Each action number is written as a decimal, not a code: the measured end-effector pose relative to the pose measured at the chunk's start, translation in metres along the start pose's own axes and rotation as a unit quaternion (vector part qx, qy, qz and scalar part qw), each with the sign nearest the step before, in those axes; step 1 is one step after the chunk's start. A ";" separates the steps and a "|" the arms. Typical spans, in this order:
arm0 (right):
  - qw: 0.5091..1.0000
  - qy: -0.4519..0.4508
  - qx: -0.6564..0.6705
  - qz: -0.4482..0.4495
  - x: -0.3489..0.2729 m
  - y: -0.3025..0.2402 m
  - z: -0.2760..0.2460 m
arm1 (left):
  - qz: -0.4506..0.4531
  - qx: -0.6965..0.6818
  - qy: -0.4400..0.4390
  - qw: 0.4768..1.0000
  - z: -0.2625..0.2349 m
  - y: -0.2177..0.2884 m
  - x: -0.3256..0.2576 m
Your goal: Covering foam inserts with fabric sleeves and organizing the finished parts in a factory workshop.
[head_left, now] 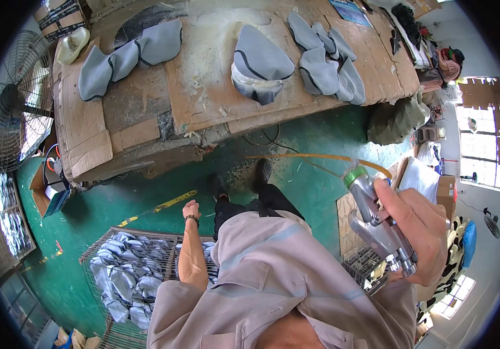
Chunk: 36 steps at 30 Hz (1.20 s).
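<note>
Raised at the right, my right hand [416, 221] is wrapped round a metal spray gun [372, 209] with a green ring. A yellow-brown hose [314, 156] runs behind the gun. My left hand [191, 210] hangs low beside my leg, its fingers curled in and nothing seen in them. On the cardboard-covered table [139, 110] ahead, a grey fabric piece with dark edging [261, 55] lies over a pale, rounded block [256, 87]. A row of similar grey pieces [125, 61] lies to the left, and a cluster of grey pieces [323, 70] to the right.
A wire rack [101, 247] piled with grey pieces [125, 273] stands by my left side. A large fan [14, 102] is at the far left, near an open carton [46, 189]. An olive sack [398, 119] sits by the table's right end. Yellow tape [157, 208] marks the green floor.
</note>
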State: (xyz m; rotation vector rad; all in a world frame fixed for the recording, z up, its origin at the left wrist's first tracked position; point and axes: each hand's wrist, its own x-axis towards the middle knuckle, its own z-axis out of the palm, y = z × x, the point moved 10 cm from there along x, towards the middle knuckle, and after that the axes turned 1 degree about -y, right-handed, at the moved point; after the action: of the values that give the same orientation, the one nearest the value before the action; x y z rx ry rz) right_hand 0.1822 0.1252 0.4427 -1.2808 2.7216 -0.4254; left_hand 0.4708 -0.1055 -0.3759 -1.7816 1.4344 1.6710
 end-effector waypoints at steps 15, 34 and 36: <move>0.940 0.085 0.181 0.276 -0.122 0.190 -0.011 | 0.445 -0.163 -0.028 0.880 0.110 0.351 -0.139; 0.931 0.199 0.261 0.161 -0.173 0.368 -0.031 | 0.633 0.303 0.182 0.688 0.255 0.571 -0.255; 0.948 0.144 0.248 0.134 -0.164 0.373 -0.032 | 0.639 0.298 0.184 0.685 0.256 0.570 -0.255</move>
State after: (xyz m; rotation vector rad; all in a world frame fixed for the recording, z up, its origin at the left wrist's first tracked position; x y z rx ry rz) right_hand 0.0051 0.4835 0.3593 -0.7525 2.6833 -1.2482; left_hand -0.0856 -0.0522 0.0012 -0.5914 3.3393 0.8289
